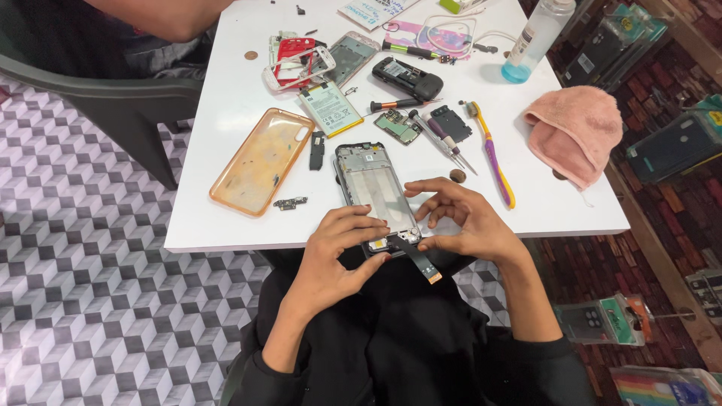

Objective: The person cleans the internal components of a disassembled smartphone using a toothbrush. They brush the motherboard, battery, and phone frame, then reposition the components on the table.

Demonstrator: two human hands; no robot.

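My left hand (335, 252) rests at the near edge of the white desk (218, 150), its fingers (361, 223) curled narrow and pressing on the lower end of the opened phone frame with the bare silver midplate (374, 192). My right hand (462, 222) sits on the other side of that lower end, fingers bent and loosely spread, the tips just over the frame's bottom corner; I cannot tell whether they pinch anything there. A dark flat flex cable with an orange tip (421, 263) hangs from the frame's bottom edge, out past the desk and over my black clothing.

The frame lies lengthwise away from me, its lower end at the desk's edge. Just left of it lie a small dark circuit strip (286, 203) and a short black part (317, 150), then a translucent orange phone case (259, 160). To the right are a purple-and-yellow toothbrush (492, 154) and a folded pink towel (577, 131).

Farther off lie a white rectangular phone battery (331, 107), a small green circuit board (398, 126), a screwdriver with a black and orange handle (397, 104) and a clear plastic bottle with blue liquid (535, 36).
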